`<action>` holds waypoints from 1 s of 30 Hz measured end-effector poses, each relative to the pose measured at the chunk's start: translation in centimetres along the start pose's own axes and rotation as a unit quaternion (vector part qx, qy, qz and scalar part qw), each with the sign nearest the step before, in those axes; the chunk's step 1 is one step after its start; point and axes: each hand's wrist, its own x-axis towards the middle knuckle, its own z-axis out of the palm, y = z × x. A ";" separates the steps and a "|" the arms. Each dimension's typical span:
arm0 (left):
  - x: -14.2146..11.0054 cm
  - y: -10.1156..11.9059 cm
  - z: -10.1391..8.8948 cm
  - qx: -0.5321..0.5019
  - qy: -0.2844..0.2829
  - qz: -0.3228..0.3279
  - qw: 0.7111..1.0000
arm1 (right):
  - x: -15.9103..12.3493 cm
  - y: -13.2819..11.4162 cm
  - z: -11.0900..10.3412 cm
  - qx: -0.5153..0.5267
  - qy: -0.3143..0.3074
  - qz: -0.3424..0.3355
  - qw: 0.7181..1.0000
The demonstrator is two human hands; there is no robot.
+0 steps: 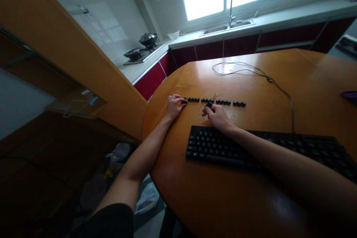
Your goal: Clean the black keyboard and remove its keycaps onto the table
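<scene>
At the left end of a row of black keycaps (223,102), my left hand (174,106) pinches a small black keycap (184,102) at the tabletop. My right hand (216,114) is closed around a small black piece (208,105) with thin wires showing beside it; it looks like a wire keycap puller, though its shape is partly hidden by the fingers. The keycaps lie in short groups just beyond this hand. Under my right forearm sits a black keyboard (214,158), its top row nearest the hand and partly covered by the arm.
The keyboard's cable (292,115) runs back across the wooden table (178,178) into a loose loop. A purple item (349,96) lies at the right edge. Beyond are a counter with a sink (214,30) and a stove with pans (147,39). A wooden panel (92,67) stands left.
</scene>
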 end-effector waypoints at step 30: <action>0.1 -0.2 0.1 0.003 -0.002 -0.014 1.000 | -0.2 -0.5 -0.1 -0.001 -0.009 0.002 1.000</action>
